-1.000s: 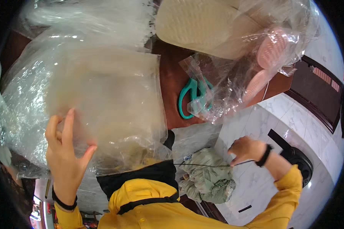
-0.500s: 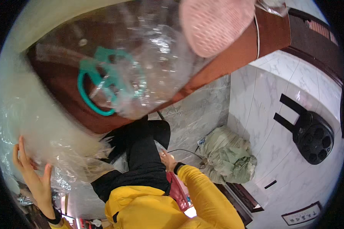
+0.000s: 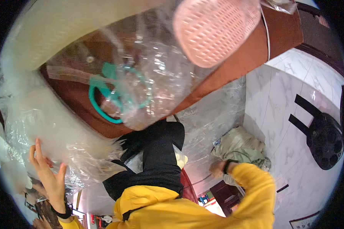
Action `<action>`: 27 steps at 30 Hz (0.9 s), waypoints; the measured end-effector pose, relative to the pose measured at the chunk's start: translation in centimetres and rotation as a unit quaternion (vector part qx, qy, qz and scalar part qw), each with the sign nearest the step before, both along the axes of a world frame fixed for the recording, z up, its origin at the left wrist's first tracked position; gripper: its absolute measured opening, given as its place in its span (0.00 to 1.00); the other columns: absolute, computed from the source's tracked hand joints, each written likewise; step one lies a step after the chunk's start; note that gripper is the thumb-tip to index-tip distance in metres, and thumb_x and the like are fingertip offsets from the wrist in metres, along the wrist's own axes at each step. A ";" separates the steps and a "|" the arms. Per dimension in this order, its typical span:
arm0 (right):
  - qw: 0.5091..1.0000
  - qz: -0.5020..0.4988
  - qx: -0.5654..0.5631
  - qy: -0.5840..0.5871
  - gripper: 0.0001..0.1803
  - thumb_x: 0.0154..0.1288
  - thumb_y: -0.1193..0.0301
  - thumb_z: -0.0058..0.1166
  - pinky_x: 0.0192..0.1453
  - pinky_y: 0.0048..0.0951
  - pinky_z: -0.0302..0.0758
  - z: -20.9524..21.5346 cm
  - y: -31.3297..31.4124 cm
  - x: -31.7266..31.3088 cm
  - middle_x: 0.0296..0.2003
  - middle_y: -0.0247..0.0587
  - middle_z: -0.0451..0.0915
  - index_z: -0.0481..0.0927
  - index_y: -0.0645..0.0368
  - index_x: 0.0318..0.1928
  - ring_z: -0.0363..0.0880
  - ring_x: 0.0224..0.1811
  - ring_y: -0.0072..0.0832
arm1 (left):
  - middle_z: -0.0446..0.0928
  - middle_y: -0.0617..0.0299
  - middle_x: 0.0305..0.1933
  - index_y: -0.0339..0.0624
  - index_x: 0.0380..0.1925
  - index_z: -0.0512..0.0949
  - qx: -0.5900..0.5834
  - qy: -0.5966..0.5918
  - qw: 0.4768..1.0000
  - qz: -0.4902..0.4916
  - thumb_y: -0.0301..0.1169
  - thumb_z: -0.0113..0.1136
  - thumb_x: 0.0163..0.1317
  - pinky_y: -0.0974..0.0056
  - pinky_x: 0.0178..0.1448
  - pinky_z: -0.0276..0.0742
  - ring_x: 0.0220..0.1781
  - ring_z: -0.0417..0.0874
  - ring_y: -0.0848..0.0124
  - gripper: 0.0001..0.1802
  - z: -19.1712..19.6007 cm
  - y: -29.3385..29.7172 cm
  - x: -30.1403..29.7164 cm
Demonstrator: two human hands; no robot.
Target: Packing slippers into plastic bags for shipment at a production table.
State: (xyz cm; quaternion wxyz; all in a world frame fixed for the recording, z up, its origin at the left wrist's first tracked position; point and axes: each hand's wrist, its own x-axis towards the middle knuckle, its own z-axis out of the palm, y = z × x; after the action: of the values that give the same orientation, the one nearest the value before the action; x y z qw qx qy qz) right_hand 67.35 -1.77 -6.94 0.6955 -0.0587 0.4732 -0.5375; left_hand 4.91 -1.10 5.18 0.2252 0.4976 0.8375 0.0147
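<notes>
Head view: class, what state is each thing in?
Left hand: open, fingers spread, at the plastic sheeting
Right hand: blurred, grip unclear
Plastic sheeting: wrinkled, translucent
Teal scissors: unheld, partly under clear film, open or shut unclear
Clear film: crumpled
Pink textured piece: unheld, partly out of frame
Gray-green sack: crumpled in a heap

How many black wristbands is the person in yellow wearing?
2: one black wristband round the left wrist, another wristband round the right wrist. The yellow sleeves could hide more.
</notes>
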 end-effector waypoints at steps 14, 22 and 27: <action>0.841 -0.452 0.084 0.284 0.19 0.67 0.57 0.51 0.44 0.49 0.77 -7.5 8.0 -28.7 0.35 0.57 0.83 0.82 0.60 0.44 0.81 0.37 0.55 | 0.59 0.54 0.66 0.43 0.71 0.64 -0.017 -0.040 0.999 0.008 0.37 0.80 0.37 0.61 0.48 0.72 0.46 0.70 0.61 0.57 -1.3 0.0 1.2; 0.832 -0.444 0.049 0.329 0.19 0.67 0.57 0.51 0.47 0.48 0.76 -9.2 3.8 -26.2 0.38 0.56 0.83 0.81 0.60 0.45 0.80 0.40 0.53 | 0.59 0.54 0.66 0.43 0.71 0.65 -0.029 -0.008 1.000 0.001 0.33 0.81 0.32 0.59 0.49 0.74 0.47 0.72 0.59 0.59 0.4 0.1 2.1; 0.812 -0.434 0.079 0.381 0.19 0.67 0.58 0.51 0.48 0.47 0.75 -11.7 5.9 -28.2 0.39 0.56 0.82 0.81 0.60 0.46 0.79 0.41 0.52 | 0.61 0.48 0.67 0.42 0.69 0.66 -0.011 -0.002 0.999 -0.035 0.45 0.80 0.37 0.56 0.51 0.76 0.52 0.76 0.54 0.56 -0.1 -0.1 1.1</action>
State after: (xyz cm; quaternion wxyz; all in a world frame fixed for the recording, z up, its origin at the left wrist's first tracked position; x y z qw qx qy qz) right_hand 39.18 4.09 -18.69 0.1558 0.0073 0.7175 -0.6789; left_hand 6.06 -1.20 5.07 0.2330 0.5237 0.8194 -0.0016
